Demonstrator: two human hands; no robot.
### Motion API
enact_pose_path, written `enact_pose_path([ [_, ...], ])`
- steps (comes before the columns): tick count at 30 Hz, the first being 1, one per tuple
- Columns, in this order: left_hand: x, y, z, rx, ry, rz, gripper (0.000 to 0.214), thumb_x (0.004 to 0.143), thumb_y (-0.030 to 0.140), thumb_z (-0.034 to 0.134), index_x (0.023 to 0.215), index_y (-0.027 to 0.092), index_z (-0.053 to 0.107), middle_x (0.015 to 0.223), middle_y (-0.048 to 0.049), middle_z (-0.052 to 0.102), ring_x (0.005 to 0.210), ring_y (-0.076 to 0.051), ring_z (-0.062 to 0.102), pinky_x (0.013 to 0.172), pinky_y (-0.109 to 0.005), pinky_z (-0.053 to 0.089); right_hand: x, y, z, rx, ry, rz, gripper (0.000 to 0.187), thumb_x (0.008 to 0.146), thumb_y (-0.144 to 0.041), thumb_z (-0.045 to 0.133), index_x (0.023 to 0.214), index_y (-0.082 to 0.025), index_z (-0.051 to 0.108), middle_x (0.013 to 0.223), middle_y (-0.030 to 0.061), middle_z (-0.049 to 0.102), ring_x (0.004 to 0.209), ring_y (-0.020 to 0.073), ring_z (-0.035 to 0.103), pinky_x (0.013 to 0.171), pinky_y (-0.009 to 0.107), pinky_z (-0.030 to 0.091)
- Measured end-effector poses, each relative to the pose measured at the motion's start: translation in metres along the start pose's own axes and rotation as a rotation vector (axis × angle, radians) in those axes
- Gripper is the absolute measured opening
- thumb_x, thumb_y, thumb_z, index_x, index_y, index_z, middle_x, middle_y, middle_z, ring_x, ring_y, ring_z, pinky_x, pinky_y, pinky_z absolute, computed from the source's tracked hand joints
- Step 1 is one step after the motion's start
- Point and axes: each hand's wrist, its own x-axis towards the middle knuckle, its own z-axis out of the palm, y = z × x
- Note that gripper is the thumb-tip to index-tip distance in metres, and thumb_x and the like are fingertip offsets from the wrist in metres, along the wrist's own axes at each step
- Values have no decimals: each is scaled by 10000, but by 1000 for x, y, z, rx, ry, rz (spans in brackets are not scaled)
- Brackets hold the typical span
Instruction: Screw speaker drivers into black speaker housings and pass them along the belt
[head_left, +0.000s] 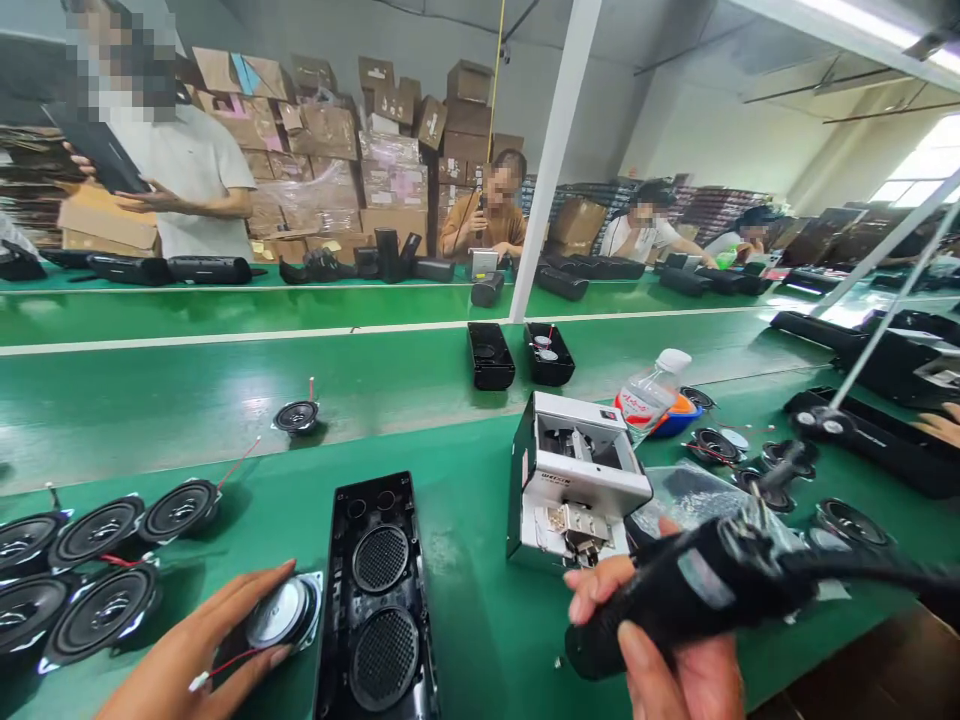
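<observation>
Two hands in our view, both occupied. Our left hand grips a round speaker driver from the side, fingers over its silver back, with a red wire running out beneath the palm; the driver sits just beside a black speaker enclosure, whose two mesh grilles face up. Our right hand is clenched around a black corded handheld tool, held above the green workbench, its cable running off to the right. Also listed: five more drivers grouped at left, an opened white metal-cased unit, a plastic water bottle beside a blue bowl, and two black enclosures farther across the bench. Another person's hand shows at the right edge.
</observation>
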Motion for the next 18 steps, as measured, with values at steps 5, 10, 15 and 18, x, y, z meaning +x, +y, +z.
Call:
enact_pose_path([
  [5,-11,-17,6,-31,-37,-34,553,929,636,745,1448,445,753,1400,-17,823,1196,-366,829,885,-403,737,-7,-2,21,94,-70,137,498,1093,-500,692,1525,-348,496,776,-35,607,565,166,550,523,280,467],
  [10,-12,-14,2,-73,-85,-82,512,897,613,785,1384,456,789,1389,-11,825,1143,-369,837,559,-278,677,32,-24,13,-46,94,-91,432,1071,-393,743,1463,-310,582,780,-35,629,601,181,614,618,346,567],
  [15,-9,-5,-2,-124,-114,-113,515,896,618,803,1390,476,778,1405,-3,815,1109,-357,842,581,-281,680,76,-44,8,-163,145,-314,482,990,-602,795,766,-235,577,622,-48,517,503,163,549,583,372,581],
  [18,-5,1,-7,-105,-96,-136,521,898,648,799,1385,467,770,1351,-4,832,972,-334,853,536,-294,665,84,-37,22,-148,223,-357,342,983,-469,845,1121,-233,639,673,-76,578,501,169,548,557,363,540],
])
